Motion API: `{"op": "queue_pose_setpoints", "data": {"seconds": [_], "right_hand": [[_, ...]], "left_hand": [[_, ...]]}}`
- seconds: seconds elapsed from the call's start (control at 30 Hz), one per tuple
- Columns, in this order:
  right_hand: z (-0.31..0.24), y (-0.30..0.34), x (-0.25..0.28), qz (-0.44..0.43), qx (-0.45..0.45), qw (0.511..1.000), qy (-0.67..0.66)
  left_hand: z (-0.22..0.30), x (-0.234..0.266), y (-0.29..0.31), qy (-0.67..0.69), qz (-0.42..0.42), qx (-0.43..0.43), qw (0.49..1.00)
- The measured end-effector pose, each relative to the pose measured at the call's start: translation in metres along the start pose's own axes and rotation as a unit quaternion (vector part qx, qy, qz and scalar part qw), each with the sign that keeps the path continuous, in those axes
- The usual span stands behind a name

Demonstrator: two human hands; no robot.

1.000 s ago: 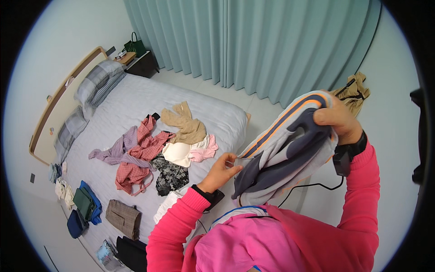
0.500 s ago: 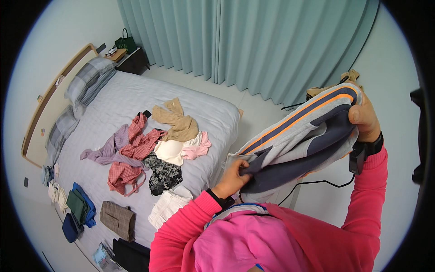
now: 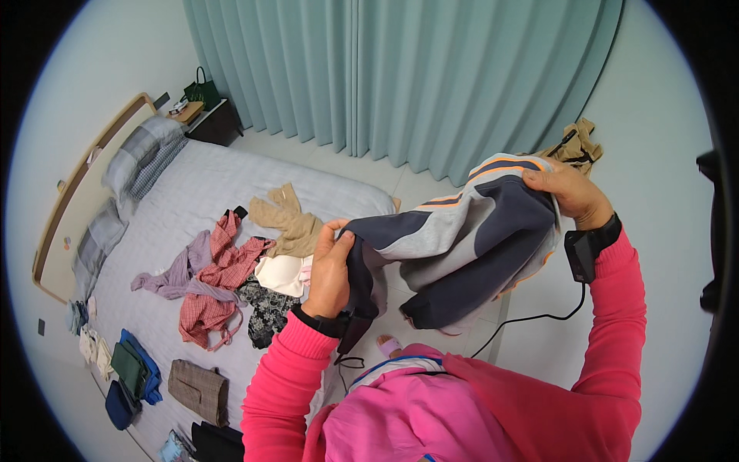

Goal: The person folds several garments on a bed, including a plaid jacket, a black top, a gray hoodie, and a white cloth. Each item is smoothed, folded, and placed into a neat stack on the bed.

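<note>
A grey and dark navy garment (image 3: pixel 446 242) with orange-edged stripes hangs between my two hands, above the floor beside the bed. My left hand (image 3: pixel 329 269) pinches a navy part at one end, thumb on top. At the other end my right hand (image 3: pixel 573 194) grips the striped edge, its thumb over the front and its fingers behind the cloth. The middle sags in folds, and a loose navy part droops below. Whether it is a top or trousers cannot be made out.
Left of me stands a bed (image 3: pixel 223 169) with a loose heap holding a red checked garment (image 3: pixel 231 266), a khaki garment (image 3: pixel 289 227) and a cream bra (image 3: pixel 279 274). Folded clothes, including a brown checked one (image 3: pixel 198 391), lie nearer. A black cable (image 3: pixel 531 318) runs from my right wrist.
My left hand has moved left and up, drawing a navy part of the garment out sideways. My right hand has come slightly left and down, and the stripes have bunched near it.
</note>
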State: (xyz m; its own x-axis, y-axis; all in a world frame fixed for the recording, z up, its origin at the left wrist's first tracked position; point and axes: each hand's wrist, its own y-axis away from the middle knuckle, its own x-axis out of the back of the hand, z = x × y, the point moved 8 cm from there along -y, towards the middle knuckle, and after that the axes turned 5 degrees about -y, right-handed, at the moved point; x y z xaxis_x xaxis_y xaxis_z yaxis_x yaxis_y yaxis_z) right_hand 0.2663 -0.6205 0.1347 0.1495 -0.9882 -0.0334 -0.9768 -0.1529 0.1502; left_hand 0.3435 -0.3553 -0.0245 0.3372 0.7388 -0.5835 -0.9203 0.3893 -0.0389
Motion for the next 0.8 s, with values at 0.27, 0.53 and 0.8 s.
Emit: {"op": "queue_pose_setpoints", "data": {"seconds": [0.27, 0.53, 0.8], "right_hand": [[0.041, -0.006, -0.064, -0.103, -0.145, 0.955, 0.238], [0.034, -0.032, -0.046, 0.036, 0.151, 0.963, 0.222], [0.154, -0.021, -0.090, -0.143, 0.076, 0.975, 0.150]], "left_hand": [[0.008, -0.093, 0.024, -0.218, -0.253, -0.002, 0.943], [0.003, -0.085, 0.044, -0.150, -0.292, 0.144, 0.934], [0.004, -0.080, 0.060, -0.181, -0.372, 0.130, 0.901]]}}
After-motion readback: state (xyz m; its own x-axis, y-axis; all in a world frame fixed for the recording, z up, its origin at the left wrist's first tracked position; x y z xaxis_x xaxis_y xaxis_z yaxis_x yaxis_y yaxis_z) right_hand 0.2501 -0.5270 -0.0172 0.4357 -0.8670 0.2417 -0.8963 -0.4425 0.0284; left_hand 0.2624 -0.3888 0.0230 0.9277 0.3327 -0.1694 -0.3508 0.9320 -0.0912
